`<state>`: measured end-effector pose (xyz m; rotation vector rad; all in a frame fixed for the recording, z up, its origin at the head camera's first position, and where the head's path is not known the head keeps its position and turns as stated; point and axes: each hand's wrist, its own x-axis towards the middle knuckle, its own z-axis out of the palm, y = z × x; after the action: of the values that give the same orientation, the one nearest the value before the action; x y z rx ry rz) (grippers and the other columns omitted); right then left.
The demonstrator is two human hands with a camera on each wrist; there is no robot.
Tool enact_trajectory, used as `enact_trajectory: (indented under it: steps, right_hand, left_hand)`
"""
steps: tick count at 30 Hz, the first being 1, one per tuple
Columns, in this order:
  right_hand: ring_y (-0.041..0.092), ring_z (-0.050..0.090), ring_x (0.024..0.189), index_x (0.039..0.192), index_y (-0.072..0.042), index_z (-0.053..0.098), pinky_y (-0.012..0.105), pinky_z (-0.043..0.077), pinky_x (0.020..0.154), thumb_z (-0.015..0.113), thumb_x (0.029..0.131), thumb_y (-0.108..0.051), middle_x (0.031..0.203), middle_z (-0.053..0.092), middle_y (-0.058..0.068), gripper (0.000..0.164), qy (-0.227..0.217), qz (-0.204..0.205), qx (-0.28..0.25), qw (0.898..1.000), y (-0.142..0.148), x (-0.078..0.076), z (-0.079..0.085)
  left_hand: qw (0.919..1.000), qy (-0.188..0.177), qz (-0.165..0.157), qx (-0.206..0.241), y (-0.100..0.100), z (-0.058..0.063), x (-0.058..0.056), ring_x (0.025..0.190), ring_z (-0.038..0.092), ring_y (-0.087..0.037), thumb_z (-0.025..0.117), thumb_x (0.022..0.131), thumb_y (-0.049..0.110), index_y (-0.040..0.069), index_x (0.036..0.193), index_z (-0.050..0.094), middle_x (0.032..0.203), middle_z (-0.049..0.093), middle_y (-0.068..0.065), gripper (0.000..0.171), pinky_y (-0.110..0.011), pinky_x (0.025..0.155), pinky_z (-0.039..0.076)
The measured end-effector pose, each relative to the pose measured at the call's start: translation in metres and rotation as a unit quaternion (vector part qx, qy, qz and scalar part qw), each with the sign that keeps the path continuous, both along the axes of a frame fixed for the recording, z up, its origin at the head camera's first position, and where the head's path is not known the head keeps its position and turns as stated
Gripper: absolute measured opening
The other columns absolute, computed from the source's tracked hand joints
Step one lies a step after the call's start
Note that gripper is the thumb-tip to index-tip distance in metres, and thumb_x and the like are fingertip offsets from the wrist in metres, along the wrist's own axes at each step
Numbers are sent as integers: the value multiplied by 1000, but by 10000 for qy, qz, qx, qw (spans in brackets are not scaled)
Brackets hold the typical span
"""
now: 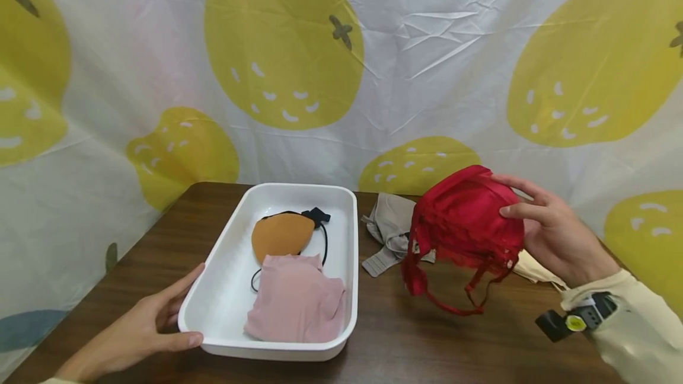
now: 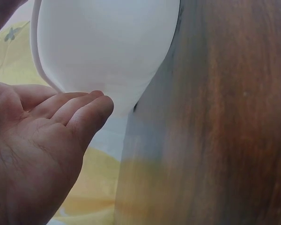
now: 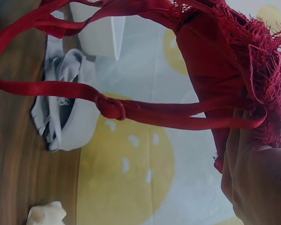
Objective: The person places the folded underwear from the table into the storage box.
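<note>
A red lace-trimmed bra (image 1: 464, 218) hangs in the air right of the white plastic tray, its thin straps dangling. My right hand (image 1: 560, 239) pinches its upper right side between thumb and fingers; in the right wrist view a strap (image 3: 154, 121) with a ring slider crosses the picture. At the near left corner of the white tray (image 1: 232, 307), my left hand (image 1: 128, 328) grips the outside, with fingertips (image 2: 96, 105) against the wall. Inside the tray lie an orange bra cup (image 1: 281, 234) with black straps and a pale pink folded garment (image 1: 296, 301), partly overlapping it.
A crumpled grey bra (image 1: 392, 224) lies on the brown wooden table (image 1: 427, 342) behind the red one. Cream fabric (image 1: 533, 268) shows partly beneath my right hand. A white curtain with yellow fruit prints (image 1: 283, 40) hangs along the table's back edge.
</note>
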<state>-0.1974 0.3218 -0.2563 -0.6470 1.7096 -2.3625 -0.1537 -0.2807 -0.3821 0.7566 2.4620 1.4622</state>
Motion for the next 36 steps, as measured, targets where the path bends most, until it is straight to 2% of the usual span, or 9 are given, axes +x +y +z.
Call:
enact_trajectory:
  steps: [5, 12, 19, 26, 36]
  right_hand:
    - [17, 69, 101, 143, -11, 48, 33, 60, 83, 35, 102, 10, 127, 63, 3, 48, -22, 36, -63, 10000, -11, -1, 6]
    - [16, 66, 103, 143, -12, 47, 31, 59, 83, 40, 102, 7, 127, 62, 2, 46, -58, -176, 86, 9998, -30, -6, 12]
    - [17, 66, 98, 144, -8, 45, 33, 60, 80, 40, 101, 10, 128, 60, 4, 47, -83, 71, -238, 9997, -49, -12, 21]
    - [14, 63, 91, 144, -8, 42, 29, 58, 77, 43, 100, 10, 118, 62, 4, 48, -76, 63, -299, 9995, -66, -13, 31]
    - [14, 67, 97, 142, -6, 44, 29, 59, 81, 43, 98, 11, 120, 66, 3, 47, 72, 85, -304, 9995, -91, -20, 40]
  left_hand:
    - [10000, 35, 22, 42, 0, -1, -1, 108, 62, 4, 73, 90, 6, 5, 161, 2, 140, 45, -44, 101, -21, 80, 58]
    - [9992, 72, -178, 344, 1, -5, 0, 111, 63, 2, 71, 89, 0, 2, 161, 2, 139, 44, -46, 100, -23, 81, 59]
    - [9994, -12, -121, 322, 0, -6, 1, 111, 62, 2, 71, 90, 1, 5, 161, 1, 142, 42, -45, 100, -23, 80, 59]
    - [9992, 47, -173, 365, 0, -7, 1, 113, 62, 2, 70, 90, -1, 8, 162, 1, 144, 38, -46, 100, -24, 81, 59]
    - [9995, 54, -103, 301, 0, -6, 0, 112, 62, 2, 71, 89, 0, 9, 162, 3, 144, 40, -45, 100, -24, 80, 59]
